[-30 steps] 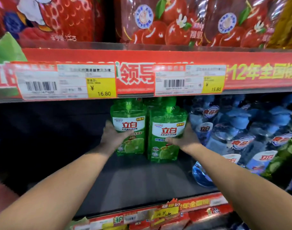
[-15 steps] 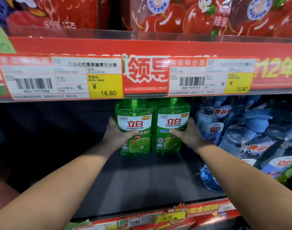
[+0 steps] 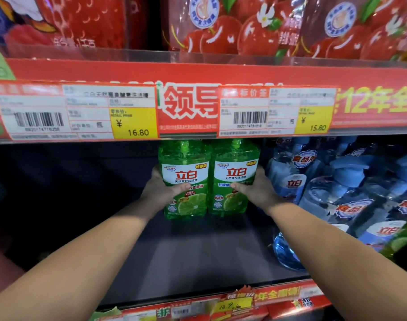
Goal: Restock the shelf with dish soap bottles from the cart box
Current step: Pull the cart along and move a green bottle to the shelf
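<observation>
Fingers (image 3: pixel 181 187) of the left hand (image 3: pixel 161 193) curled round the outer side of the left green soap bottle (image 3: pixel 186 179), with the thumb laid across its front label. The other fingertips were hidden behind the bottle. Fingers (image 3: pixel 238 186) of the right hand (image 3: pixel 260 193) gripped the right green soap bottle (image 3: pixel 235 174) the same way, thumb on the label and the rest out of sight round the far side.

Both bottles stood upright, side by side and touching, labels facing forward, toward the back of the dark shelf (image 3: pixel 198 256). Whether their bases sat on the shelf or hung just above it could not be told. Both forearms reached in over the front of the shelf.

At the right end of the shelf lay a crowd of blue bottles (image 3: pixel 336 193), the nearest just beside the right hand. Above the shelf ran a red price strip (image 3: pixel 188 107) with one tag reading 16.80 (image 3: pixel 82 112) and another reading 15.80 (image 3: pixel 276 110). Higher above the shelf stood red pouches (image 3: pixel 221 26) printed with fruit. Along the shelf's front edge ran a lower red strip (image 3: pixel 221 304) with a handwritten yellow tag.
</observation>
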